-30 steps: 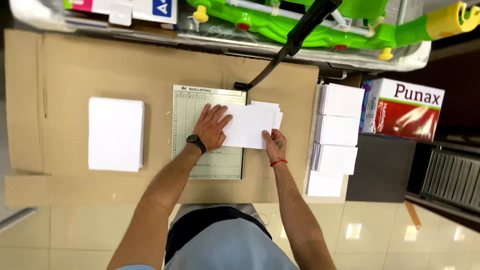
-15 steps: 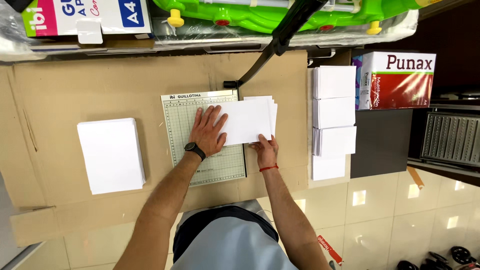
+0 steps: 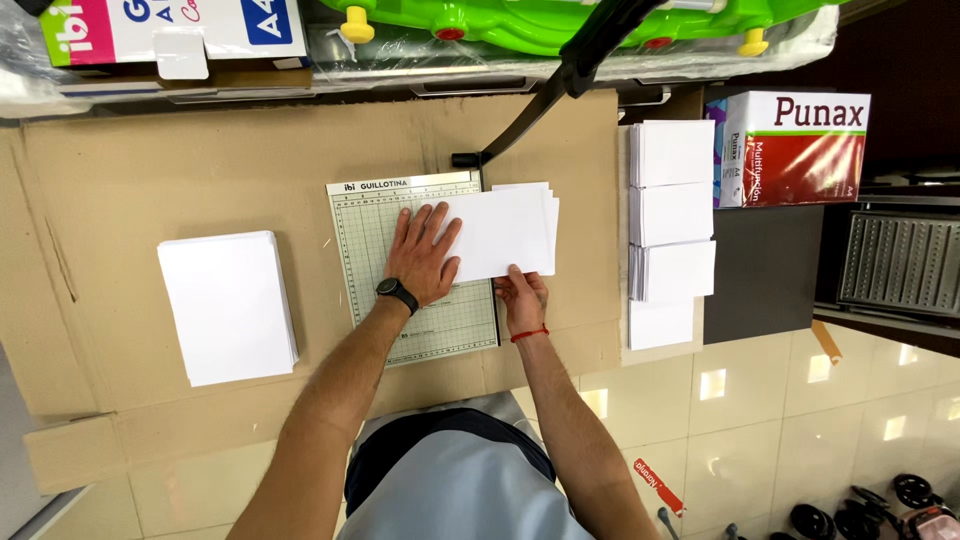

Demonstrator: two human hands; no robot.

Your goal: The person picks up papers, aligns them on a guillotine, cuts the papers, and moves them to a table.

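A green gridded guillotine paper cutter (image 3: 380,215) lies on the cardboard-covered table, its black blade arm (image 3: 575,75) raised toward the top. A sheaf of white paper (image 3: 505,235) rests across the cutter's right edge. My left hand (image 3: 423,255), with a black watch on the wrist, presses flat on the paper's left part. My right hand (image 3: 522,298), with a red wristband, grips the sheaf's near edge between thumb and fingers.
A tall stack of white sheets (image 3: 228,305) sits left of the cutter. Several smaller cut stacks (image 3: 670,215) line the table's right edge. A red and white paper ream box (image 3: 790,150) stands further right, boxes and a green plastic toy (image 3: 560,20) behind. Tiled floor below.
The view has tilted and shifted slightly. Both hands stay on the paper sheaf, which sits in about the same place on the cutter.
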